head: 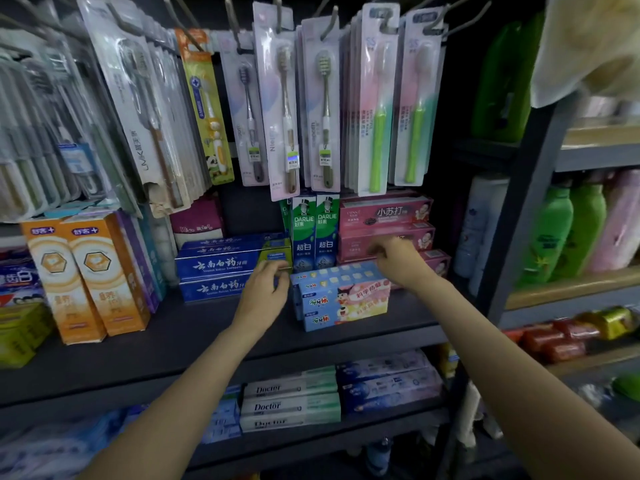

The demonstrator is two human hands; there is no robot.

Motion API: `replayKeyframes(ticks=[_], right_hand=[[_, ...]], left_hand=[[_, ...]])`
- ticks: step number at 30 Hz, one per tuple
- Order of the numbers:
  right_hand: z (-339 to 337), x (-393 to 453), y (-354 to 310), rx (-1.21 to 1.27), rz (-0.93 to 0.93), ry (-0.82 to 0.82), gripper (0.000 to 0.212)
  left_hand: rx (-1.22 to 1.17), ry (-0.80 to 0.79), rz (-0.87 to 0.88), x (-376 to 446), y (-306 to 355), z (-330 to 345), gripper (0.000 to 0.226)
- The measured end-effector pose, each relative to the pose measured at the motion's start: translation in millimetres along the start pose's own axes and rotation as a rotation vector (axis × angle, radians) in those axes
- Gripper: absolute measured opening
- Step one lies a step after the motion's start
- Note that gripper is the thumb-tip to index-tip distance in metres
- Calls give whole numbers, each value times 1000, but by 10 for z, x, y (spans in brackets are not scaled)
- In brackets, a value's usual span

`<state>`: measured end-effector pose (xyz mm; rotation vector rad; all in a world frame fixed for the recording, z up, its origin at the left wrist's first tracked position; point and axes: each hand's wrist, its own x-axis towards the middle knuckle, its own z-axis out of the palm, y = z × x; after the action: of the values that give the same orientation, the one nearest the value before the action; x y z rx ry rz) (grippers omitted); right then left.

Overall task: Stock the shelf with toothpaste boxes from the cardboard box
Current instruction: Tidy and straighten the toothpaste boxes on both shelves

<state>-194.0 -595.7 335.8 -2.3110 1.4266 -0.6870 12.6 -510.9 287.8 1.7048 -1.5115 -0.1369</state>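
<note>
The light-blue children's toothpaste boxes point(341, 299) sit stacked on the dark shelf point(194, 344), near its front edge, with the pink boxes point(384, 230) just behind on the right and the two upright green boxes point(315, 233) behind on the left. The cardboard box they are meant to come from is nowhere in view.

The left hand point(265, 289) is at the left end of the stack, fingers loosely curled towards it; I cannot tell whether they actually grip a box or only steady it. The right hand point(394, 259) is over the top rear of the stack, against the pink boxes, fingers bent as if nudging or pinching something, though blur hides what, if anything, is held.

It looks to me like the squaring-up part of the job. To do it well, I would press both ends evenly so the stack slides back as one, keeping the printed faces forward and the edges flush. The top box seems to sit a little askew, so it wants aligning first. Care is needed on the left, where the dark blue boxes point(214, 268) lie close, and behind, where a hard push could topple the upright green ones.
</note>
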Motion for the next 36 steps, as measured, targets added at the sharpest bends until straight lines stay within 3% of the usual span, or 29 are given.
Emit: replayKeyframes(ticks=[5,9,14,21,25,36], right_hand=[[85,157,-260,200,-23,-104,53],[235,473,-444,479,128,-43,57],[413,674,-535,579,160,21,67],[573,715,-575,554,42,103,69],[599,731,-562,525,4,96,71],[578,717,-547,516,-20,73,71]], left_hand=[[-23,15,-161,312,46,-92,42],[-154,-12,-272,622,101,-44,60],[-380,-74,-340,1032,181,-49,81],[-431,-190,-328,1276,256,-23,54],[-491,-168,-311,1342,248,30,34],[-476,-148,-287,1304,161,70,44]])
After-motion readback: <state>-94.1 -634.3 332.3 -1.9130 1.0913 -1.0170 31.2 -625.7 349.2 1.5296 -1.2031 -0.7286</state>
